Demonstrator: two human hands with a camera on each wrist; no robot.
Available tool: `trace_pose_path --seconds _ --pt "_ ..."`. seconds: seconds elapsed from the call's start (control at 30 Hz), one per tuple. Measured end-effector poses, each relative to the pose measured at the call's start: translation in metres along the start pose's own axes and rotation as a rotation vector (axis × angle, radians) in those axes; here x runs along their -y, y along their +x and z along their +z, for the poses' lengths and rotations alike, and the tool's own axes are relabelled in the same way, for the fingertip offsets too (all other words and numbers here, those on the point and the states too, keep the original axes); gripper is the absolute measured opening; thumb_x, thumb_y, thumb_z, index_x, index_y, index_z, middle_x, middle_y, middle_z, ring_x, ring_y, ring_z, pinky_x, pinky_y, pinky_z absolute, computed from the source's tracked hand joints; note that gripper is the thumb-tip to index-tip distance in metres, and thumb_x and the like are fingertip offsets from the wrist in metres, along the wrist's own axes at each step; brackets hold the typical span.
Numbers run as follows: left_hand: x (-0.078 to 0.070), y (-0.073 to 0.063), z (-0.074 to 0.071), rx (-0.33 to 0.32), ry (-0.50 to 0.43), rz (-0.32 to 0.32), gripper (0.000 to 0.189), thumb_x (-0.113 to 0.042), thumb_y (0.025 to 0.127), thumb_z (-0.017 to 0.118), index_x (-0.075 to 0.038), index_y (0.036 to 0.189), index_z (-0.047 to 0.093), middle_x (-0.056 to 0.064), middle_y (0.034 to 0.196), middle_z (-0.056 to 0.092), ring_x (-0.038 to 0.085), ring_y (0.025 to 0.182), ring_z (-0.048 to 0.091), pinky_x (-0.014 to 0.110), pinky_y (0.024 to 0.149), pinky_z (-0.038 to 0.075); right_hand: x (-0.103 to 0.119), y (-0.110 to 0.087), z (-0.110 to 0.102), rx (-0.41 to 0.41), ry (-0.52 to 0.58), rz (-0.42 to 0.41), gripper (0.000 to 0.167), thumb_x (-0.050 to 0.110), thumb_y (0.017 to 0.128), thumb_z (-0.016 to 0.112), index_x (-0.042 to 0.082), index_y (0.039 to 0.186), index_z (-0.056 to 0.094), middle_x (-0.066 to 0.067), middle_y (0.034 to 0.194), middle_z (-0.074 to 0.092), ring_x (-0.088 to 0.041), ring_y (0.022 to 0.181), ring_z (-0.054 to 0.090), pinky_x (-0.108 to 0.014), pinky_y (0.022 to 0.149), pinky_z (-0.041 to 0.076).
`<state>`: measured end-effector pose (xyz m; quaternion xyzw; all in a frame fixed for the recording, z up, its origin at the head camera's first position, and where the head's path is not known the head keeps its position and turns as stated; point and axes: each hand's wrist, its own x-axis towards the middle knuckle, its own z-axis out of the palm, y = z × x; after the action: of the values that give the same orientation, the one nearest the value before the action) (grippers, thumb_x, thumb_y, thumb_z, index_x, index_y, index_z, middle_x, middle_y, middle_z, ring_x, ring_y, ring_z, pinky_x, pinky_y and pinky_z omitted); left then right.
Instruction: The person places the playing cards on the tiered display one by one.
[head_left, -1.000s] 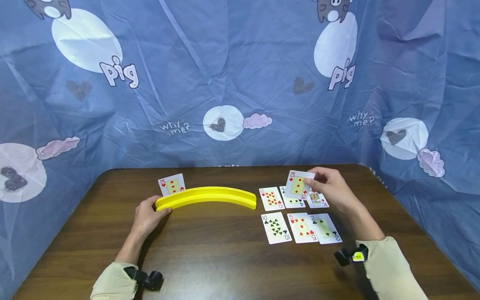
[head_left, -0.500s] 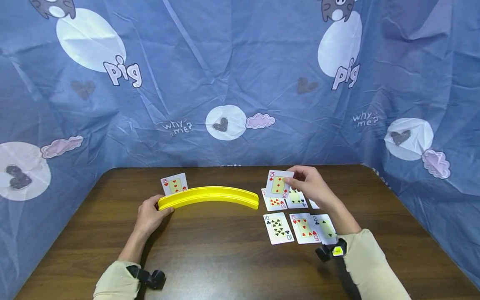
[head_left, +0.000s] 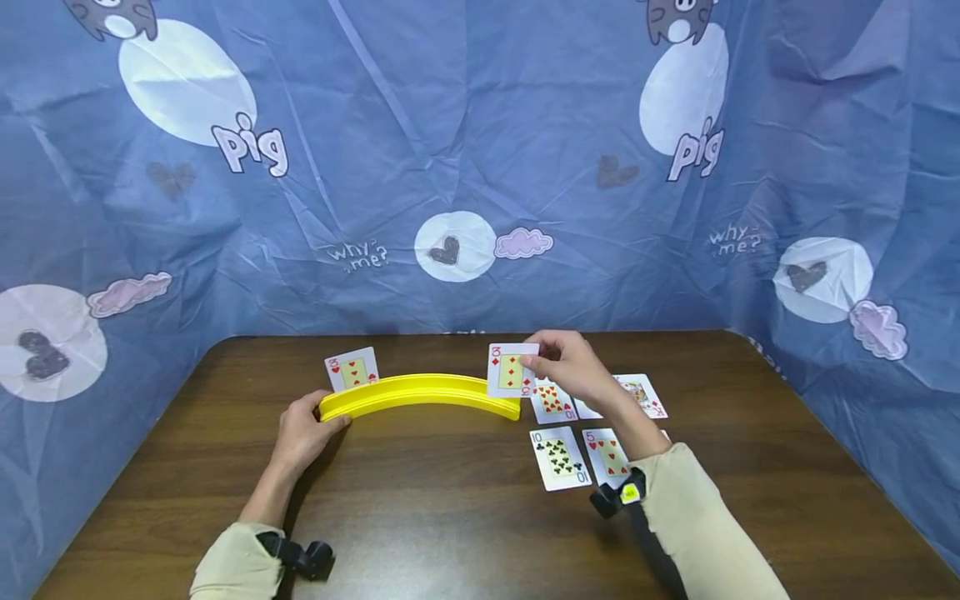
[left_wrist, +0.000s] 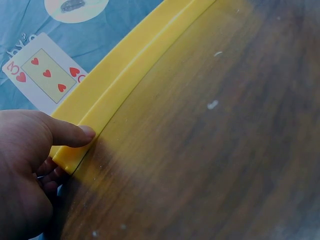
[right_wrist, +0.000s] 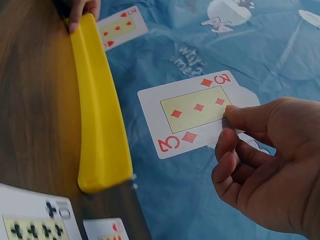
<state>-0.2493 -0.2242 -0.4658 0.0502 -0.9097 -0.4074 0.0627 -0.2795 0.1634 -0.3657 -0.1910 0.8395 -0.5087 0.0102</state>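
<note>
A curved yellow card holder (head_left: 420,388) stands on the table, and my left hand (head_left: 300,433) grips its left end, thumb (left_wrist: 75,135) in front. Near that end the three of hearts (head_left: 352,368) stands upright in the holder, its lower edge hidden. My right hand (head_left: 573,364) pinches the three of diamonds (head_left: 512,371) between thumb and fingers by its right side. In the head view that card overlaps the holder's right end; the right wrist view shows it apart from the holder (right_wrist: 102,110), face visible.
Face-up cards lie right of the holder: the ten of hearts (head_left: 553,403), a king (head_left: 641,393), the ten of clubs (head_left: 561,458) and the five of hearts (head_left: 606,457). My right forearm covers others. A blue printed cloth (head_left: 465,167) hangs behind the table (head_left: 420,517).
My right hand has carried the three of diamonds leftward, from above the upper row of cards to the holder's right end. The left hand keeps its grip on the holder.
</note>
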Motion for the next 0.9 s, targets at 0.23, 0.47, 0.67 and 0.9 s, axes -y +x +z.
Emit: trace_pose_path --seconds 0.23,0.47,0.67,0.9 --pt "-0.001 0.000 0.001 -0.003 -0.001 0.002 0.042 -0.010 0.087 0.073 0.007 0.123 0.062 0.025 0.112 0.066 0.030 0.095 0.056 0.036 0.080 0.043 0.009 0.010 0.022 0.041 -0.014 0.007 0.015 0.008 0.093 0.066 0.001 0.105 0.071 -0.014 0.090 0.067 -0.017 0.076 0.057 -0.024 0.066 0.049" --pt "-0.001 0.000 0.001 -0.002 -0.005 -0.011 0.042 -0.011 0.087 0.072 0.007 0.124 0.062 0.025 0.113 0.065 0.031 0.096 0.055 0.037 0.082 0.042 0.015 0.022 0.040 0.064 0.005 0.026 0.015 0.010 0.093 0.067 0.003 0.106 0.071 -0.008 0.088 0.063 -0.014 0.074 0.053 -0.024 0.066 0.048" --pt "-0.001 0.002 0.001 0.004 -0.010 -0.029 0.042 -0.011 0.088 0.071 0.006 0.125 0.061 0.025 0.114 0.064 0.032 0.098 0.054 0.040 0.085 0.041 0.021 0.031 0.056 0.074 0.023 0.014 0.014 0.008 0.093 0.067 0.002 0.105 0.072 -0.010 0.087 0.065 -0.013 0.075 0.054 -0.023 0.069 0.049" --pt "-0.001 0.001 0.001 0.012 -0.012 -0.038 0.041 -0.011 0.088 0.071 0.006 0.124 0.062 0.024 0.114 0.064 0.031 0.098 0.054 0.038 0.084 0.042 0.023 0.037 0.076 0.080 -0.007 -0.010 0.015 0.009 0.092 0.069 0.004 0.105 0.073 -0.014 0.093 0.069 -0.014 0.078 0.056 -0.022 0.070 0.046"
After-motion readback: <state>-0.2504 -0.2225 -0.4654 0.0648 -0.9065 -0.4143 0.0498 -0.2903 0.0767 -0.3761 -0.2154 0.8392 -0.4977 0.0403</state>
